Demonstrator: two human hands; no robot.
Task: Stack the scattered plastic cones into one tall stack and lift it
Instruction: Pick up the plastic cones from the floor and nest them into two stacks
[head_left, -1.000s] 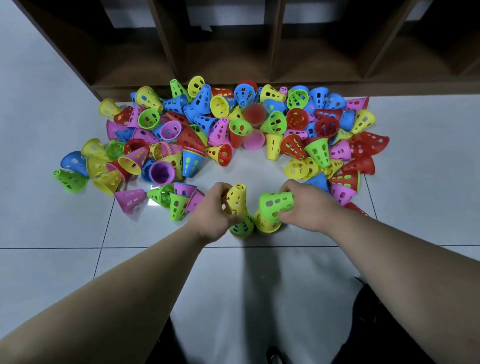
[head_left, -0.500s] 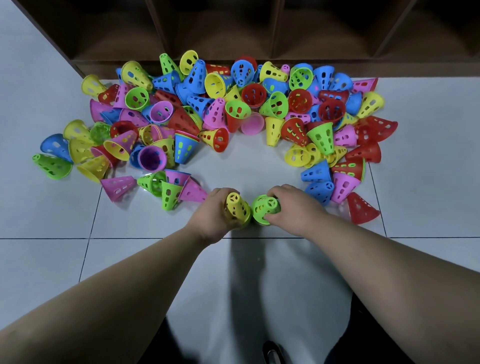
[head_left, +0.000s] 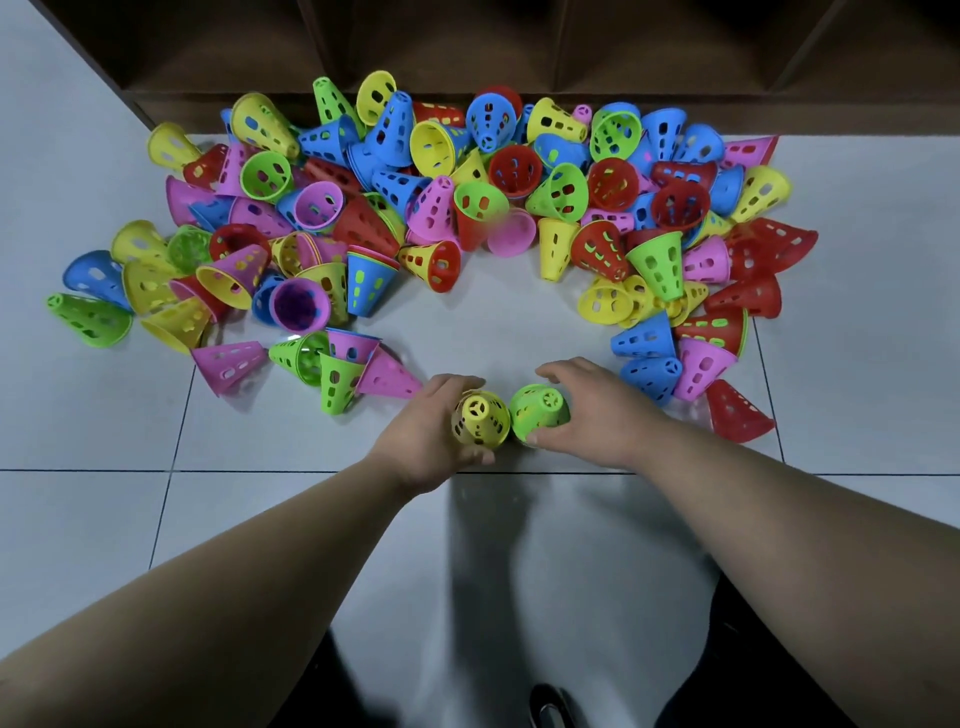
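Observation:
A large heap of perforated plastic cones (head_left: 431, 208) in yellow, blue, green, red and pink lies scattered on the tiled floor in front of me. Nearer to me, a yellow cone (head_left: 480, 418) and a green cone (head_left: 537, 413) stand side by side on the floor with their narrow ends up. My left hand (head_left: 426, 431) grips the yellow cone, thumb on its near side and fingers round the far side. My right hand (head_left: 597, 410) holds the green cone, thumb at its base and fingers reaching over its far side. Any cones nested beneath these two are hidden.
A dark wooden shelf unit (head_left: 519, 67) runs along the far edge behind the heap. Loose cones flank my hands: a green and pink group (head_left: 343, 366) on the left, blue, pink and red ones (head_left: 691, 379) on the right. Bare floor tile (head_left: 493, 322) lies between.
Both hands drew the yellow and green cones toward me and turned them upright onto the floor. The fingers of my right hand have spread wider over the green cone.

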